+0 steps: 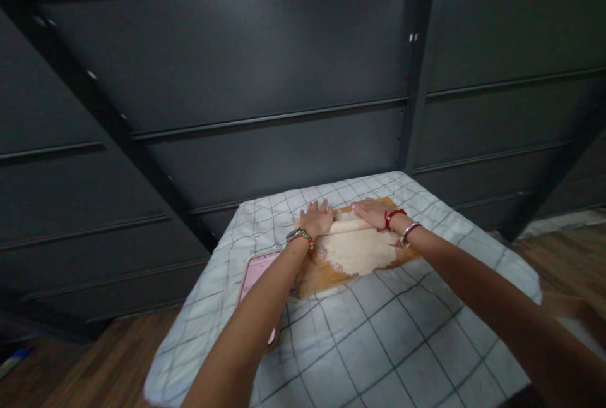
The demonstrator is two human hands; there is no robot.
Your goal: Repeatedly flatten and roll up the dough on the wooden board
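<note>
A dark panelled wall (274,60) stands just beyond the cloth-covered counter (379,332). Near the counter's left side lies a phone (255,272), partly hidden by the left forearm. On the wooden board (319,278), right of the phone, a pale dough-like sheet (360,253) lies flat, ragged at its edges. Across its far part runs a smooth pale roll (353,223); left hand (319,218) and right hand (373,212) rest on its ends, grip unclosed, fingers extended.

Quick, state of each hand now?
Left hand: open, fingers spread, at one end of the pale roll.
Right hand: open, palm down at the other end.
</note>
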